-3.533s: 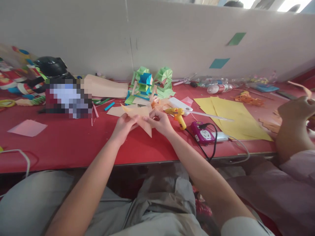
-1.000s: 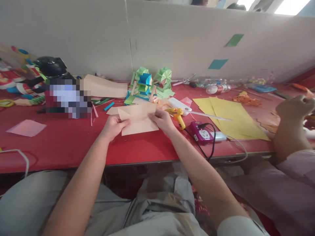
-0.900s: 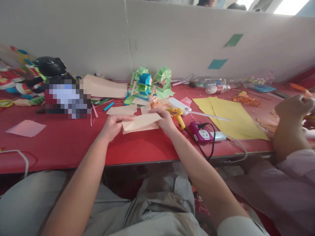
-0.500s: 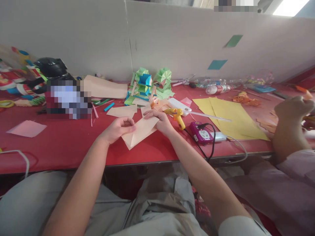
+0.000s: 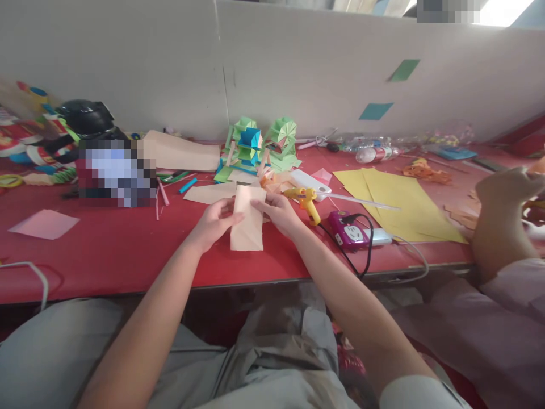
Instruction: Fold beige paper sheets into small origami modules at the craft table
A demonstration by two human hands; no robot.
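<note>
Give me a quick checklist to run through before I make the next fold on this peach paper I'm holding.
1. Both hands on the peach paper: ok, left hand and right hand pinch its upper edges.
2. Paper folded to a narrow upright strip: ok.
3. Edges aligned: cannot tell, too blurred.
4. Bare red table beneath for pressing: ok.
5. Glue gun clear of the paper: ok, beside the right hand, apart.
6. Glue gun hot: cannot tell.
</note>
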